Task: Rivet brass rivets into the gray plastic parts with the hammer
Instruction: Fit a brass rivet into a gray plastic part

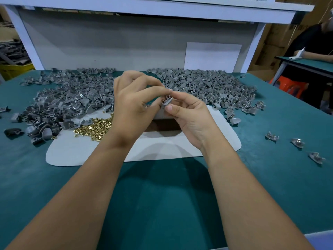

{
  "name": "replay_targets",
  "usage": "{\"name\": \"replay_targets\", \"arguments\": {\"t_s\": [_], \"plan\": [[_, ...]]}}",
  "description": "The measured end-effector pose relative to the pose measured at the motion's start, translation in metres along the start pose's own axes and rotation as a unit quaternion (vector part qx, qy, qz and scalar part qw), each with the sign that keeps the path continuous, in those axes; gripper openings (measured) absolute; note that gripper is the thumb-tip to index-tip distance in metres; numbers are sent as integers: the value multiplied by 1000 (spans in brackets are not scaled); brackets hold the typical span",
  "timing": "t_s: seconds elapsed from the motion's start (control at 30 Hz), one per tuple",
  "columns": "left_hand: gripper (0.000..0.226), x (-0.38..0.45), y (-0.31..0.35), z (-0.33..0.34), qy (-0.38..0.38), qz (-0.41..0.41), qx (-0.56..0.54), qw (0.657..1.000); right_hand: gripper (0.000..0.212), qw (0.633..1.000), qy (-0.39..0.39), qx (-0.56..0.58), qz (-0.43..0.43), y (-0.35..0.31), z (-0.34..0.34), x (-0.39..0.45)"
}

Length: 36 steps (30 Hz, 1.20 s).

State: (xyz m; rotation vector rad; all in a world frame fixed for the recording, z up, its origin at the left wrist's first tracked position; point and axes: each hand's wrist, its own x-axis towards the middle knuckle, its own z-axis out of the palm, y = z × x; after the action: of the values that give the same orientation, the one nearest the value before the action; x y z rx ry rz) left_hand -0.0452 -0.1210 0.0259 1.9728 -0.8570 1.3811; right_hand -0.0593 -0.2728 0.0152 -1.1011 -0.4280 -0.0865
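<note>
My right hand pinches a small gray plastic part between thumb and fingers, above the middle of the table. My left hand meets it from the left, fingertips closed on the part's top, where a brass rivet shows at its left side. Loose brass rivets lie in a pile on the pale mat, left of my left wrist. Large heaps of gray parts spread at the left and at the right. No hammer is in view.
Three separate gray parts lie in a row on the green table at the right. A dark rectangular block sits on the mat under my hands. A white shelf frame stands behind. Another person sits at the far right.
</note>
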Motion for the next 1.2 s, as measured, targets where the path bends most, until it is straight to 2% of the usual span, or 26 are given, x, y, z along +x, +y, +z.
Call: {"name": "replay_targets", "arguments": {"t_s": [0.33, 0.43, 0.5, 0.57, 0.67, 0.73, 0.83, 0.93, 1.0, 1.1, 1.2], "plan": [[21, -2, -4, 0, -4, -7, 43, 999, 30, 1000, -23, -4, 18, -4, 0, -3], [23, -9, -11, 5, -57, -48, 47, 996, 29, 998, 19, -47, 26, -8, 0, -2], [22, -15, -17, 8, -85, -94, 65, 990, 28, 991, 89, -96, 18, -16, -6, -2], [18, -19, -24, 7, -96, -152, 84, 980, 26, 957, 201, -207, 11, -25, -17, -3], [16, -18, -34, 3, -94, -235, 90, 963, 20, 841, 369, -395, 28, -31, -41, -4], [17, -16, -39, -2, -81, -299, 77, 948, 15, 776, 423, -466, 46, -32, -54, -4], [18, -16, -50, -11, -73, -399, 45, 913, 26, 731, 463, -498, 59, -33, -64, -6], [20, -18, -63, -21, -57, -483, 24, 874, 42, 700, 467, -538, 53, -34, -62, -7], [28, -21, -72, -28, -56, -508, 65, 857, 43, 674, 444, -589, 30, -32, -52, -5], [43, -26, -86, -36, -100, -519, 148, 836, 36, 644, 367, -669, -51, -21, -22, -3], [50, -32, -94, -37, -184, -531, 188, 805, 34, 633, 260, -717, -134, 0, 9, -3]]}}
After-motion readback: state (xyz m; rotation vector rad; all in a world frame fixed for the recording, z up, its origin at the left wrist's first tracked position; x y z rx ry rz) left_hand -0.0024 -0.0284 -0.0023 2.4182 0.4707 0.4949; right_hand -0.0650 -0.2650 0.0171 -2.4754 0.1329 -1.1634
